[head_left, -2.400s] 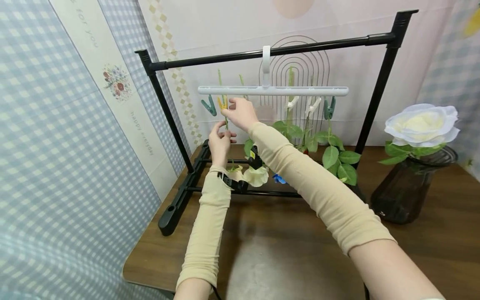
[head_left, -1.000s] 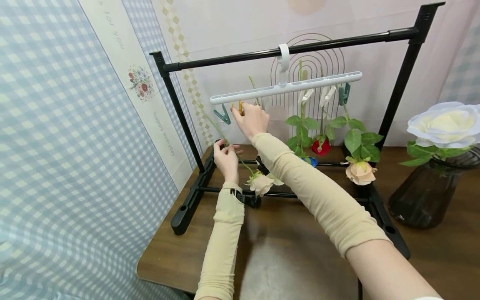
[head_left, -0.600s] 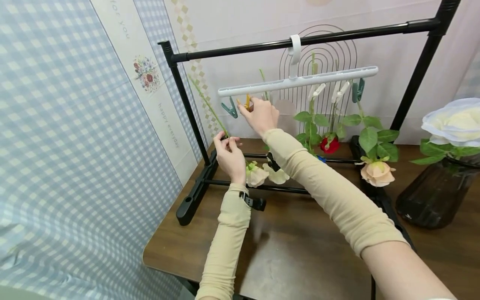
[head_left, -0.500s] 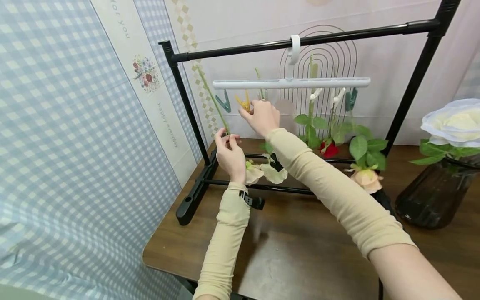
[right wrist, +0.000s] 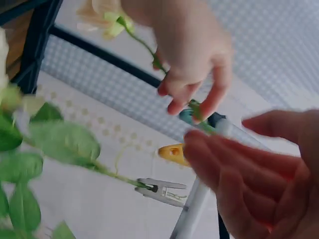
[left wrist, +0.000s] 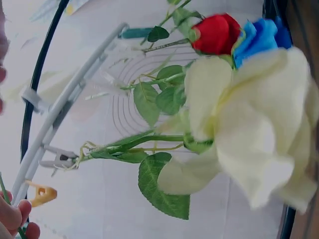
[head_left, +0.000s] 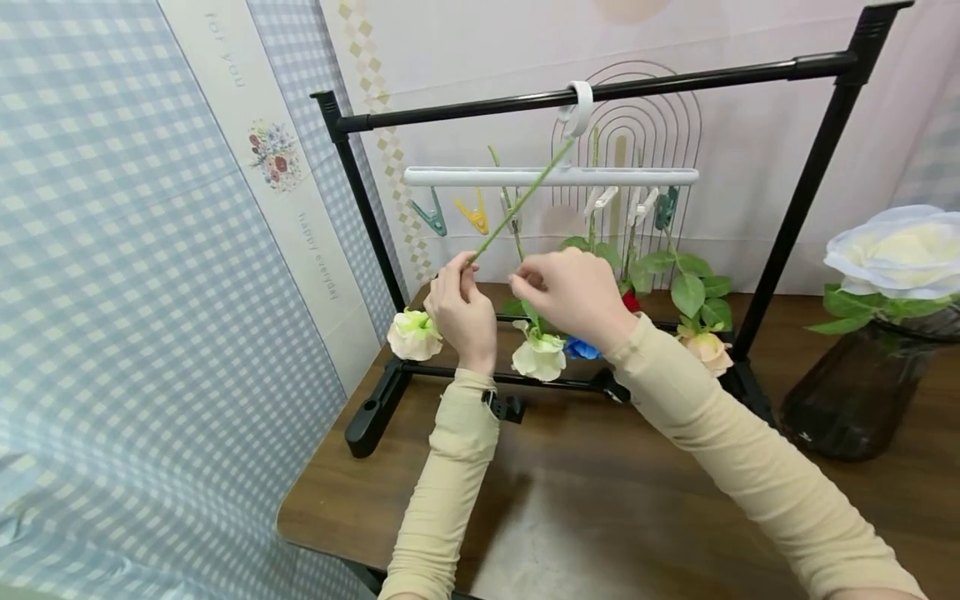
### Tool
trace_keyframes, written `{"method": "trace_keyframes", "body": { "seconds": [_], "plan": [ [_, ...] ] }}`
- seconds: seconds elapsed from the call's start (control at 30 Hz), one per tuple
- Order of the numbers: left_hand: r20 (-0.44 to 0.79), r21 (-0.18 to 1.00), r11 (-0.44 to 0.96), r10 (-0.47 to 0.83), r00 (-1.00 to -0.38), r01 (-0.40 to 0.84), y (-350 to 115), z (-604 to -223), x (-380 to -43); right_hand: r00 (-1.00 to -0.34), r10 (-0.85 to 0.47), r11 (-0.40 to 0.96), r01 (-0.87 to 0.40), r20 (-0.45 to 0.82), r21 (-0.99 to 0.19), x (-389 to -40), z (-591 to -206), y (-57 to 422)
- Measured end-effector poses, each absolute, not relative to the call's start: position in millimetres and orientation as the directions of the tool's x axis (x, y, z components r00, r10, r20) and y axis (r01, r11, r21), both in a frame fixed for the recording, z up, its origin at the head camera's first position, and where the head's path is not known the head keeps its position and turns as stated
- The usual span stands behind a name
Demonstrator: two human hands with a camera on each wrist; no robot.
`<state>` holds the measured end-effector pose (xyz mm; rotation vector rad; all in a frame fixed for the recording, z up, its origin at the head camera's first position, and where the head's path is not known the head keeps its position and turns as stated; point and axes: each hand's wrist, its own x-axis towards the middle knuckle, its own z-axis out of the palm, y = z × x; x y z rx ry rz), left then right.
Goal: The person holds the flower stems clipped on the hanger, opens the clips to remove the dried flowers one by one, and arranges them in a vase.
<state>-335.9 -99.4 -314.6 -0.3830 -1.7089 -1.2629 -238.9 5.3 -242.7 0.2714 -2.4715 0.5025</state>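
My left hand pinches the green stem of a pale cream rose. Its bloom is at the lower left, and the bare stem end slants up to the right across a white clip hanger. In the right wrist view, the left fingers curl round that stem. My right hand is just to the right, with relaxed fingers and thumb apart in the right wrist view, holding nothing. Behind the hands, a yellow clip and a left green clip hang without flowers.
The hanger hooks over a black rack's top bar. Its clips hold several flowers upside down: a white rose, blue, red and peach. A dark vase with a large white rose stands right on the wooden table.
The right hand has left the yellow clip and moved right and down. The stem in the left hand has swung from leaning left to leaning right, its bloom now left of the hand.
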Motion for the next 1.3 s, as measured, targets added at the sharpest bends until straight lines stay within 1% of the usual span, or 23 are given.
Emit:
{"method": "trace_keyframes", "body": {
  "seconds": [0.1,0.13,0.2,0.27,0.33,0.37,0.4,0.5,0.67,0.87,0.93,1.0,1.17,1.3],
  "plan": [
    [0.868,0.496,0.444,-0.220,-0.446,0.746,-99.7,-314.0,-325.5,-0.782,-0.149,0.866,-0.398,0.605,-0.302,-215.1,-245.3,1.1],
    [0.887,0.460,0.459,-0.197,-0.418,0.760,-99.9,-313.9,-321.3,-0.760,-0.167,0.856,-0.428,0.629,-0.290,-208.2,-246.4,-0.1],
    [0.924,0.377,0.491,-0.140,-0.355,0.786,-100.2,-314.3,-312.8,-0.673,-0.196,0.856,-0.472,0.713,-0.210,-195.3,-248.0,-2.0],
    [0.954,0.286,0.522,-0.080,-0.288,0.803,-101.2,-314.0,-303.8,-0.553,-0.209,0.892,-0.446,0.807,-0.074,-184.8,-247.9,-2.9],
    [0.975,0.198,0.551,-0.026,-0.221,0.811,-99.9,-314.4,-297.2,-0.450,-0.217,0.930,-0.365,0.866,0.043,-179.2,-248.6,0.9],
    [0.981,0.164,0.559,-0.006,-0.194,0.813,-98.2,-315.4,-295.2,-0.419,-0.223,0.943,-0.322,0.880,0.085,-178.3,-249.7,4.8],
    [0.985,0.134,0.561,0.012,-0.170,0.817,-96.9,-316.0,-292.9,-0.407,-0.225,0.953,-0.282,0.885,0.112,-177.6,-251.1,8.5],
    [0.992,0.068,0.554,0.054,-0.117,0.829,-94.2,-318.0,-287.2,-0.431,-0.238,0.965,-0.207,0.871,0.162,-174.2,-257.1,17.5],
    [0.993,0.004,0.521,0.095,-0.063,0.853,-93.7,-323.1,-280.7,-0.467,-0.286,0.955,-0.211,0.837,0.209,-170.4,-270.0,24.5],
    [0.996,-0.024,0.494,0.088,-0.022,0.869,-95.5,-328.5,-275.9,-0.460,-0.324,0.944,-0.219,0.827,0.247,-168.3,-279.2,24.4],
    [0.995,-0.043,0.483,0.100,-0.006,0.875,-94.5,-329.4,-271.9,-0.457,-0.310,0.949,-0.197,0.833,0.245,-165.3,-281.3,24.8],
    [0.993,-0.067,0.465,0.119,0.013,0.883,-91.8,-330.9,-267.4,-0.453,-0.290,0.957,-0.147,0.843,0.251,-161.2,-284.4,25.5],
    [0.986,-0.102,0.435,0.166,0.031,0.895,-82.1,-339.7,-258.4,-0.443,-0.260,0.961,-0.032,0.858,0.275,-152.9,-297.2,29.1],
    [0.982,-0.095,0.414,0.188,0.017,0.905,-78.0,-350.9,-252.9,-0.456,-0.258,0.959,-0.011,0.852,0.284,-148.4,-310.2,32.3]
  ]
}}
